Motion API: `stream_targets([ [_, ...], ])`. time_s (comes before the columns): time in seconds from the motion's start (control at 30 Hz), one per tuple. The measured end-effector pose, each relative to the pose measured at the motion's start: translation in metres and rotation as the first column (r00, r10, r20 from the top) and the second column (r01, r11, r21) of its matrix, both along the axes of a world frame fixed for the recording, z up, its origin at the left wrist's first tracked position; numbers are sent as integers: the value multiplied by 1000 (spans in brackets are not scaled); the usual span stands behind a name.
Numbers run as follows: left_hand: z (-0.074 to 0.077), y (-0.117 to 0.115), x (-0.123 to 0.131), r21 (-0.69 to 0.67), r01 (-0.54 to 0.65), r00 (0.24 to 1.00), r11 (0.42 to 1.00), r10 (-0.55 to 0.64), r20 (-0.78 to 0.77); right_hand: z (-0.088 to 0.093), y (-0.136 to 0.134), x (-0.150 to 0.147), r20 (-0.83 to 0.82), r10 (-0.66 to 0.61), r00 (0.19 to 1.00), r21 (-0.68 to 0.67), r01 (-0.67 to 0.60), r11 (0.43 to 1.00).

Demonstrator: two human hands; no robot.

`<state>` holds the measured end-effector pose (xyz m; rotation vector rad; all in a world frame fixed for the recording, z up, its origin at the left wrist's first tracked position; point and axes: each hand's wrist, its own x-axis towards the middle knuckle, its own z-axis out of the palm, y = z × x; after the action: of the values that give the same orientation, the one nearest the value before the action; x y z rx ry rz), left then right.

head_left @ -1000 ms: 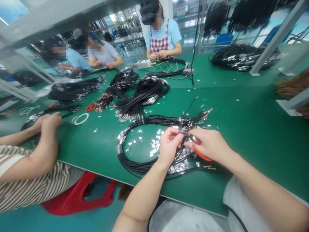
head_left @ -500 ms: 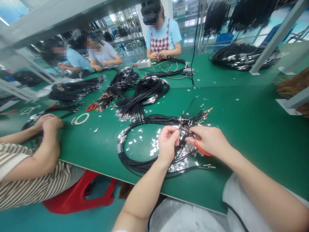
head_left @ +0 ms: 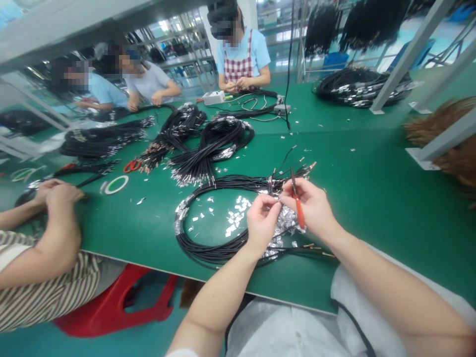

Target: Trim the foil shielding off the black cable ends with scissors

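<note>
Fingertip work at the right-hand side of a black-sheathed cable bundle (head_left: 208, 252), probably stripping foil from one cable at a time, judging by the silver foil scraps (head_left: 237, 212) scattered inside the loop and heaped under the hands. Left hand (head_left: 261, 220) gripping, thumb and forefinger pinched on a probable cable end, too covered by the fingers to name with certainty. Right hand (head_left: 311, 202) meeting the left at the fingertips, with orange-handled snips (head_left: 298, 203) tucked across the fingers, blades pointing away from the body, so apparently parked rather than cutting.

Bundle lying in a broad loop on the green tabletop (head_left: 353, 193), wrapped in silver bands (head_left: 179, 224) at the left bend, with copper-tipped ends (head_left: 311, 166) fanned out beyond the right hand and a few more nearer the body.

Next move, by judgement: calls for a steady left-hand hold on the cable end and a light pull from the right fingertips, without letting the snips swing into neighbouring cables. For any cut, a shift of the snips back into a working grip first. Likeliest mishap: a bent or nicked copper tip.
</note>
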<state>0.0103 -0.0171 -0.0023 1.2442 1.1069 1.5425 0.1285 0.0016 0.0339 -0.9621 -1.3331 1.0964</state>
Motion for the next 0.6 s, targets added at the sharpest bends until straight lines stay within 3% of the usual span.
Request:
stream_targets([
  [0.17, -3, 0, 0, -71, 63, 995, 995, -57, 81, -5, 0, -1, -82, -5, 997, -16, 4, 1000],
  [0.37, 1, 1, 0, -186, 228, 929, 956, -156, 335, -8, 6, 5, -67, 45, 997, -54, -48, 997],
  [0.53, 12, 3, -6, -281, 547, 777, 788, -354, 521, -7, 11, 13, -22, 121, 992, -69, -122, 990],
  [0.6, 13, 5, -9, -301, 604, 751, 739, -401, 525, -7, 13, 15, 9, 170, 985, -64, -169, 984],
])
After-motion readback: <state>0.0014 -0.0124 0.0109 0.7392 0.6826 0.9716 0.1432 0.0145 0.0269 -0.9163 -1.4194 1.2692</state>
